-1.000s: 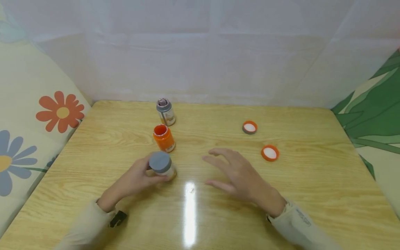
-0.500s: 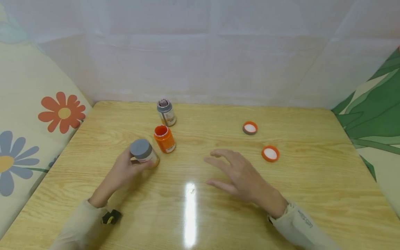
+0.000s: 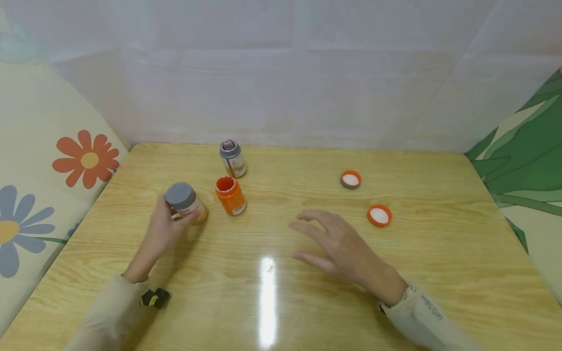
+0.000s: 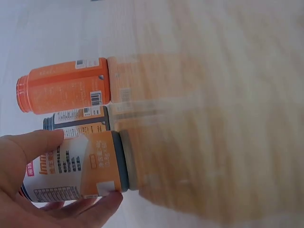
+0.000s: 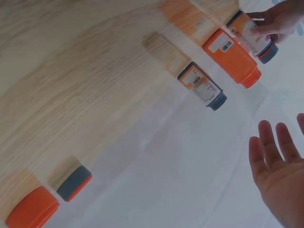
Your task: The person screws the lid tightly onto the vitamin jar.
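Observation:
A jar with a grey lid [image 3: 181, 195] is gripped by the left hand [image 3: 162, 229], left of the orange jar [image 3: 230, 196]. In the left wrist view the thumb and fingers curl round the labelled jar [image 4: 78, 166], whose base is at or just above the table. The orange jar stands uncapped, and behind it stands an uncapped grey jar [image 3: 233, 159]. The right hand [image 3: 340, 248] holds nothing, its fingers spread and slightly bent over the table. In the right wrist view the right hand [image 5: 280, 178] is at the right edge.
On the right of the wooden table [image 3: 439, 234] lie two upturned lids: a grey one with an orange inside [image 3: 351, 179] and an orange one [image 3: 379, 215]. A white cloth [image 3: 290, 87] hangs behind, with floral fabric on both sides.
The left hand has moved the grey-lidded jar left and slightly back, from in front of the orange jar to its left. The right hand has barely moved.

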Tool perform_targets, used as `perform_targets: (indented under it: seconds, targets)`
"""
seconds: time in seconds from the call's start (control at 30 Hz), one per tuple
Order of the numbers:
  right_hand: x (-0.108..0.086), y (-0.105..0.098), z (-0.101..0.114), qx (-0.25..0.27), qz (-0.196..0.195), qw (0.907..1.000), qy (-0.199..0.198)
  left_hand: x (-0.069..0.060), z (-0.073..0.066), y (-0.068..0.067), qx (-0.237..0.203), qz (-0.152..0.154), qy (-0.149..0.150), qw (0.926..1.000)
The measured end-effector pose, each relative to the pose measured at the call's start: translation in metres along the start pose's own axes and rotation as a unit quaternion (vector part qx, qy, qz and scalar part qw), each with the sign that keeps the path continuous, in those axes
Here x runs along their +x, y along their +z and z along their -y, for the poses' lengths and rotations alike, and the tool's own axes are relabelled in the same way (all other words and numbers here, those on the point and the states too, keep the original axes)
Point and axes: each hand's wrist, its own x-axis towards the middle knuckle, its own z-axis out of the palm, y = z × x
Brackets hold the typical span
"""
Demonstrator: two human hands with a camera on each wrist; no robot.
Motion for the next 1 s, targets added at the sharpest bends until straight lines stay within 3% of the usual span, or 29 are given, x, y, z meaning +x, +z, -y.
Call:
perform_targets:
  seconds: [0.13,0.27,0.37,0.53,0.7,0.83,1.0]
  targets:
    - [-0.001,-0.001,-0.001,-0.002,0.001,1.0,0.001,0.002,0.003,-0.002,-0.005,-0.022,-0.016,0.9996]
    - [-0.001,-0.002,-0.001,-0.002,0.001,1.0,0.002,0.001,0.002,-0.004,0.017,-0.021,-0.032,0.9991]
    - [-0.001,-0.002,-0.002,-0.003,-0.001,1.0,0.005,-0.004,-0.002,-0.006,0.075,0.001,-0.052,0.9958]
    - [-0.003,-0.004,-0.004,-0.004,0.0,0.9999,0.015,-0.017,-0.015,-0.009,0.198,0.036,-0.059,0.9778]
    - [-0.006,-0.005,-0.006,-0.004,0.001,0.9997,0.023,-0.028,-0.031,-0.009,0.253,0.031,-0.033,0.9665]
    - [-0.007,-0.007,-0.007,-0.004,0.002,0.9996,0.028,-0.033,-0.042,-0.007,0.261,0.023,0.001,0.9651]
    - [-0.006,-0.01,-0.008,-0.007,-0.002,0.9993,0.037,-0.03,-0.049,0.002,0.246,0.001,0.054,0.9677]
